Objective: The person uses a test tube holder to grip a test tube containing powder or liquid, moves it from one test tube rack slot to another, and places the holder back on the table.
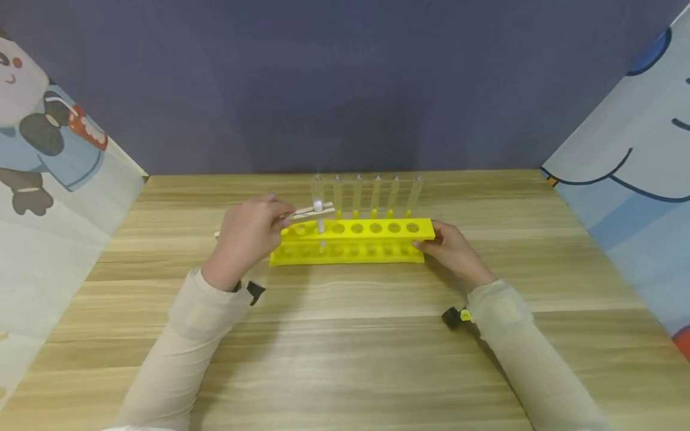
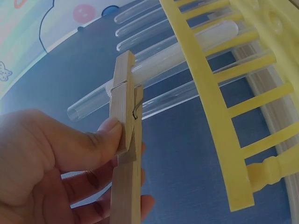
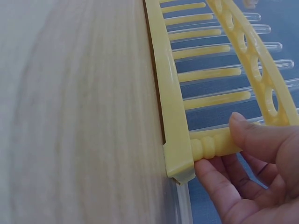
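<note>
Fingers of the left hand pinch a wooden clip, its white tube at two o'clock in head view. The right hand grips the rack, at nine o'clock.

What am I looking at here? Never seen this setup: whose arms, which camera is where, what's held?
No machine here: just a person's two bare hands. The wide picture comes from a camera on the head, looking down; the two close-ups come from cameras on each wrist. On the wooden table stands a yellow rack, with five clear tubes on pegs along its back. The left hand holds a wooden clip, which clamps a tube with something white inside; that tube's lower part passes down through the rack's top plate. The right hand grips the rack's right end.
</note>
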`<state>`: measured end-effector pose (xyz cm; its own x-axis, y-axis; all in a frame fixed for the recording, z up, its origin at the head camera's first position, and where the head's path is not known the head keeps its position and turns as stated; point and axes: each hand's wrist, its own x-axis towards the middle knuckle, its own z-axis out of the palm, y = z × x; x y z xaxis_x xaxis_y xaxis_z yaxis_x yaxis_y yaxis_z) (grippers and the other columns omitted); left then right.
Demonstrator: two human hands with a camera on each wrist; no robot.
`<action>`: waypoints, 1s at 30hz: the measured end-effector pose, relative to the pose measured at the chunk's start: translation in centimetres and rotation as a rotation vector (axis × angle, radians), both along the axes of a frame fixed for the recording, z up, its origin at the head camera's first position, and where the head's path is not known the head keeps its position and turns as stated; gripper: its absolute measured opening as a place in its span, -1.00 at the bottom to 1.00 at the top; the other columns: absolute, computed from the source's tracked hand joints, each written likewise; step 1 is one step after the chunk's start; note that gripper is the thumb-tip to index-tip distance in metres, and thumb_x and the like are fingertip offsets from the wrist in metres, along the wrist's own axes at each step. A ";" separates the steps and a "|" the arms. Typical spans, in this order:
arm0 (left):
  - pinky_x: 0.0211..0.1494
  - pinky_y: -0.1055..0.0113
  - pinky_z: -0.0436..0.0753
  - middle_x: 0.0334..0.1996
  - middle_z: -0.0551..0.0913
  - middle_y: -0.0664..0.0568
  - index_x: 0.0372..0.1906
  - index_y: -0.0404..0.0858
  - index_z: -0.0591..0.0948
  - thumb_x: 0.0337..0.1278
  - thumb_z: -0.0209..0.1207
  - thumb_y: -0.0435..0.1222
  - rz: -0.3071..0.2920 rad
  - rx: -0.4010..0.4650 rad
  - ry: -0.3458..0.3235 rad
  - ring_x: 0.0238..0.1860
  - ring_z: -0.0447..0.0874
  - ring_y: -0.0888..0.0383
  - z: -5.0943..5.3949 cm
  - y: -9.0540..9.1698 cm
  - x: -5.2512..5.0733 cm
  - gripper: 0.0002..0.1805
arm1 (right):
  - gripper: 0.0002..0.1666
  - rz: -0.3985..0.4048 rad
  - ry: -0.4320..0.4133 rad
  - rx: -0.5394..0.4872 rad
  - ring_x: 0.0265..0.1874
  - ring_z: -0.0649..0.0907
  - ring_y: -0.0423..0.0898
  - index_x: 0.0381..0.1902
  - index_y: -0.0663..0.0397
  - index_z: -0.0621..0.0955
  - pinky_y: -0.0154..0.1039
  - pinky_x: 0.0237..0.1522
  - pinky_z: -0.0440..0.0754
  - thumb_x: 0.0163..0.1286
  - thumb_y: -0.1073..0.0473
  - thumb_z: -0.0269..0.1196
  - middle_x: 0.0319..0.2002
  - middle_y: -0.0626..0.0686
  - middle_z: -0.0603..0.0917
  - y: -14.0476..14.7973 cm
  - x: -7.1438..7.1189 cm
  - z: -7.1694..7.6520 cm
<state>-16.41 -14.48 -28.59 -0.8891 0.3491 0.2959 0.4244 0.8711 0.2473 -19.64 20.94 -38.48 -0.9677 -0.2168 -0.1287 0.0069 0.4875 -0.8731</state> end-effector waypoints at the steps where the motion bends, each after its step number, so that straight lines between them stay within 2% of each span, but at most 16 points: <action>1: -0.39 0.14 0.62 -0.23 0.69 -0.06 -0.11 -0.27 0.70 0.09 0.23 -0.46 0.002 -0.002 0.003 -0.30 0.65 -0.01 0.0 0.0 0.1 -0.76 | -0.46 0.002 -0.001 -0.002 0.00 0.57 0.05 0.24 0.23 0.40 -0.27 -0.01 0.57 0.32 0.26 0.21 0.11 0.19 0.53 0.0 0.0 0.0; 12: -0.48 0.19 0.57 -0.22 0.69 -0.06 -0.07 -0.24 0.70 0.08 0.23 -0.45 0.021 -0.002 0.026 -0.34 0.63 0.01 0.2 -0.1 0.5 -0.73 | -0.46 0.003 -0.011 -0.009 0.02 0.56 0.04 0.25 0.21 0.39 -0.20 0.04 0.55 0.33 0.26 0.21 0.12 0.18 0.52 0.0 0.1 -0.5; 19: -0.53 0.21 0.53 -0.29 0.67 -0.07 -0.10 -0.27 0.70 0.03 0.22 -0.50 0.012 0.002 0.056 -0.41 0.60 0.01 0.6 0.0 0.5 -0.72 | -0.46 0.001 -0.012 -0.014 0.03 0.55 0.04 0.25 0.20 0.40 -0.13 0.09 0.53 0.33 0.26 0.21 0.13 0.18 0.52 0.0 0.0 -0.5; 30: -0.54 0.20 0.54 -0.28 0.69 -0.10 -0.13 -0.30 0.71 -0.01 0.18 -0.55 0.005 0.014 0.107 -0.41 0.61 -0.02 1.3 0.1 0.4 -0.70 | -0.46 0.004 -0.008 -0.026 0.03 0.56 0.04 0.25 0.21 0.39 -0.19 0.05 0.55 0.32 0.27 0.21 0.12 0.18 0.53 0.0 -0.1 -0.2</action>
<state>-16.02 -14.36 -27.26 -0.8537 0.3402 0.3943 0.4450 0.8699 0.2129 -19.72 20.97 -38.70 -0.9658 -0.2239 -0.1309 0.0123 0.4649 -0.8853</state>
